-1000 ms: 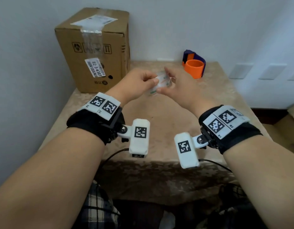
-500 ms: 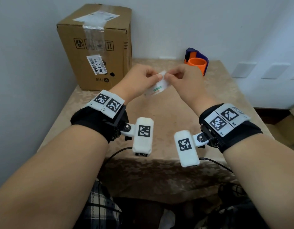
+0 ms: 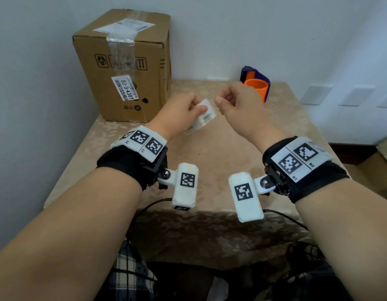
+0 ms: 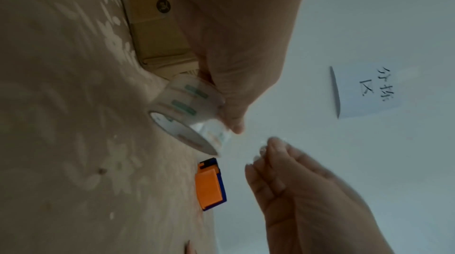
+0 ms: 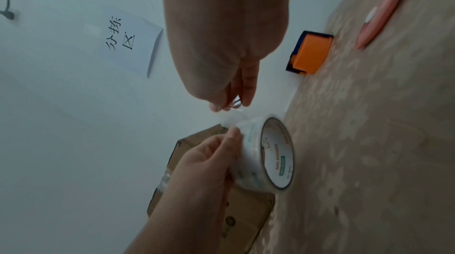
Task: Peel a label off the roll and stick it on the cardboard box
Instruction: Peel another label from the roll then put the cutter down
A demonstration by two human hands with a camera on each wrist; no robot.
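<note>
A cardboard box (image 3: 123, 68) stands at the back left of the table, with a white label on its front and clear tape over its top. My left hand (image 3: 196, 106) grips a roll of clear printed labels (image 3: 204, 115) above the table's middle; the roll (image 4: 189, 110) shows green print and a white core (image 5: 265, 153). My right hand (image 3: 219, 100) is just right of the roll, thumb and forefinger pinching the peeled clear end (image 5: 235, 103). A thin clear strip runs from that pinch back to the roll. Both hands are apart from the box.
An orange and blue dispenser (image 3: 256, 85) stands at the back right against the wall. A pink-orange pen-like tool (image 5: 379, 17) lies on the patterned tablecloth (image 3: 220, 148). A handwritten paper note (image 4: 364, 91) hangs on the wall. Cables run along the table's front edge.
My hands have drawn apart: the right hand moved right, away from the roll, pulling the clear end with it. The left hand still holds the roll.
</note>
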